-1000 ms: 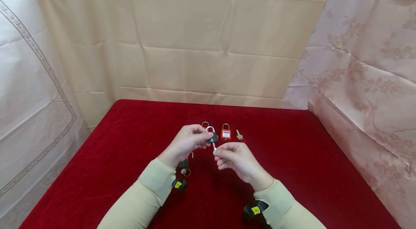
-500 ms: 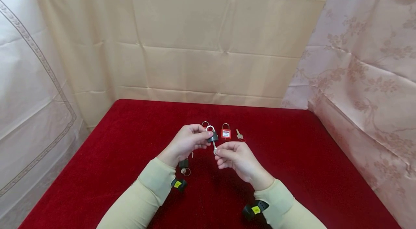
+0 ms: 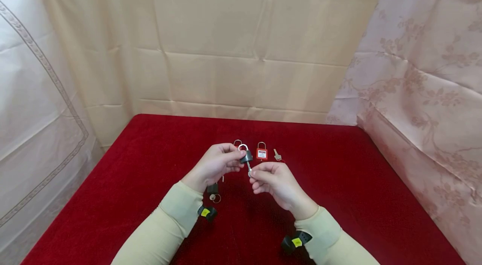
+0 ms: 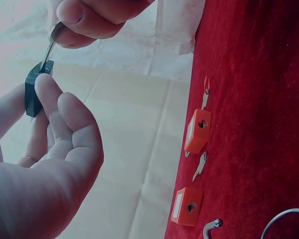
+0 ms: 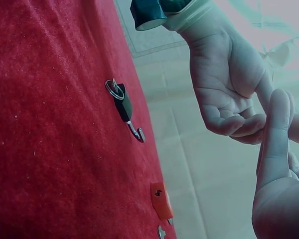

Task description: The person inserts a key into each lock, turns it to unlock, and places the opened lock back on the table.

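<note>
My left hand (image 3: pixel 216 164) pinches a small dark padlock (image 3: pixel 246 156) by its body, its silver shackle pointing up and away. In the left wrist view a key (image 4: pixel 48 50) stands at the keyhole in the underside of the padlock (image 4: pixel 34 94), its tip at or in the slot. The head of that key is pinched between thumb and forefinger of my right hand (image 3: pixel 282 185). In the right wrist view, my right fingers (image 5: pixel 275 139) hide the key and padlock. Both hands are raised above the red cloth.
A dark padlock (image 3: pixel 212 188) with raised shackle and a ringed key (image 3: pixel 213 197) lies below my left hand. Beyond the hands lie a red padlock (image 3: pixel 262 154), a loose key (image 3: pixel 277 155) and a second red padlock (image 4: pixel 188 206), partly hidden in the head view.
Both hands, the padlock and the key have shifted very slightly upward in the head view. The grips look the same.
</note>
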`<state>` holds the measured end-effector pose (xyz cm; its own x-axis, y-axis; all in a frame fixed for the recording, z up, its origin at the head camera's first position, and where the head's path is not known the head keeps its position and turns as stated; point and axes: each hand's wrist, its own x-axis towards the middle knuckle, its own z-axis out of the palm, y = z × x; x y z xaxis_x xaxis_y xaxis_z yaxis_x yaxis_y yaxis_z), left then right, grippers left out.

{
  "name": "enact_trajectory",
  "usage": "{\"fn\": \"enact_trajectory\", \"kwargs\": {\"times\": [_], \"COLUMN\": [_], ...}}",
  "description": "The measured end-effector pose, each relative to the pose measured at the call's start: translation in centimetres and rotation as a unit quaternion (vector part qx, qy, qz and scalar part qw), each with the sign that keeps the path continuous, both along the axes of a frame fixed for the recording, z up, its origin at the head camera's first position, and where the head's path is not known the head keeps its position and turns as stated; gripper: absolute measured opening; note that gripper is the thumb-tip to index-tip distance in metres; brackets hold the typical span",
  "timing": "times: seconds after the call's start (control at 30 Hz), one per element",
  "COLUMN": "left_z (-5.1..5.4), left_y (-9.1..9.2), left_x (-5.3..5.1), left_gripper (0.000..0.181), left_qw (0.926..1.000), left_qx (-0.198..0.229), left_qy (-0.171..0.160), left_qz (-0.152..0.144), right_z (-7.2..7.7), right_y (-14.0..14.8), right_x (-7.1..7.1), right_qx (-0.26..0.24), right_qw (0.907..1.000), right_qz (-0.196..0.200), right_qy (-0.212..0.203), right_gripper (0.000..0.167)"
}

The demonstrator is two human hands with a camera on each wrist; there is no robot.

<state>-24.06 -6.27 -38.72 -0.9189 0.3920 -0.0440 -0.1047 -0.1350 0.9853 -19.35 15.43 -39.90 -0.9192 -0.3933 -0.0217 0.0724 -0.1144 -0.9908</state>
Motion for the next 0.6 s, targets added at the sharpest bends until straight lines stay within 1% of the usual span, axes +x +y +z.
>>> {"fn": "enact_trajectory", "kwargs": {"times": [0.27,0.4,0.6], "left_z": [-0.06,-0.01,0.11], "left_y": [-0.13,-0.13,-0.04], "left_x": [-0.16,-0.11,0.04], "left_gripper": [0.011,0.011,0.013], "left_qw": [0.9998,0.9998,0.9999], "left_qx": [0.016,0.016,0.009], "left_qy": [-0.011,-0.014,-0.009], "left_qz": [0.001,-0.002,-0.008], "right_z": [0.08,0.05,0.00], "right_y": [0.02,0.01,-0.01], "right_x": [0.02,0.06,0.10], "right_qx": [-0.002,-0.005,-0.007], "right_qw": [0.9999,1.0000,1.0000], "right_qz": [-0.011,-0.004,0.006], "right_qy": [0.004,0.001,-0.001], "right_gripper": [0.013,0.012,0.013]}}
